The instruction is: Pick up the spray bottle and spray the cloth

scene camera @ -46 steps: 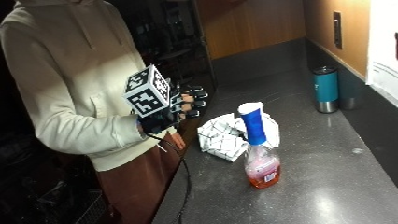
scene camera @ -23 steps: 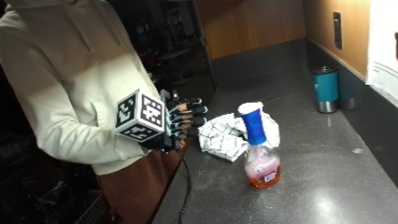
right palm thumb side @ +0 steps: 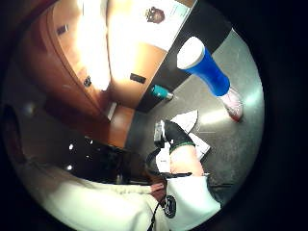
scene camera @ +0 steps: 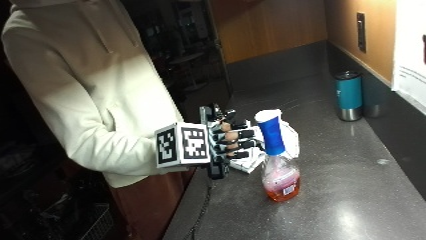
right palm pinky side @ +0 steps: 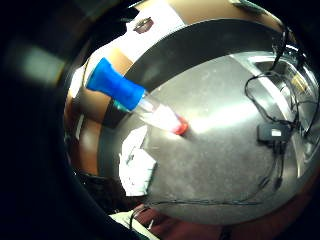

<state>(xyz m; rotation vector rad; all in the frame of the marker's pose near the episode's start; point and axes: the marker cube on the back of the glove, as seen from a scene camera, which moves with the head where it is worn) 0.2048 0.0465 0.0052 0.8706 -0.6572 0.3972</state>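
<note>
Looks like an office kitchenette or break room. Long dark speckled counter [scene camera: 346, 200] against wood-panelled wall [scene camera: 266, 25], wall outlet [scene camera: 360, 32] above, posted paper notice [scene camera: 409, 50] far right, teal travel mug [scene camera: 349, 95] at far end.

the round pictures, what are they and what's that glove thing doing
There is no machine here: a person at a grey counter wears a black glove on the right hand. The two round pictures come from small cameras on that hand's palm; the ordinary picture is taken from beside the counter. On the counter stand a spray bottle with a blue top and reddish liquid, a white cloth behind it, and a teal cup farther back. The hand is beside the bottle, fingers straight, holding nothing.
</note>
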